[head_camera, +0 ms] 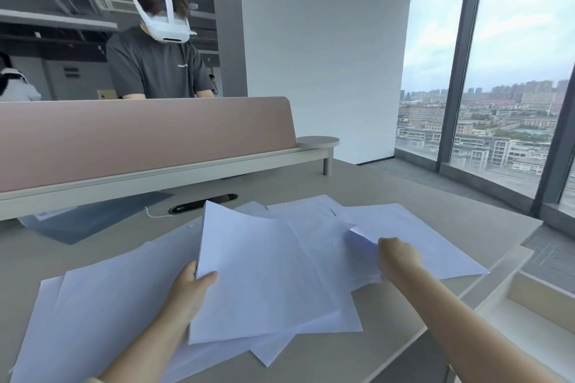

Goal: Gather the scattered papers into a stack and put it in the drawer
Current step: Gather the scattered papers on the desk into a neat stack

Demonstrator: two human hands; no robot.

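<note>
Several white paper sheets (pixel 102 305) lie scattered and overlapping across the grey desk (pixel 389 186). My left hand (pixel 193 289) grips the left edge of a small stack of sheets (pixel 264 274), lifted and tilted off the desk. My right hand (pixel 399 258) pinches the curled corner of another sheet (pixel 364 246) to the right of that stack. More sheets (pixel 413 227) spread out beyond my right hand. An open drawer (pixel 538 295) with a pale inside shows at the lower right, beside the desk edge.
A pink divider screen (pixel 140 140) on a white rail crosses the back of the desk. A dark blue folder (pixel 93 221) and a cable slot (pixel 202 204) lie beneath it. A person in a headset (pixel 158 65) stands behind the divider. Tall windows (pixel 513 71) fill the right.
</note>
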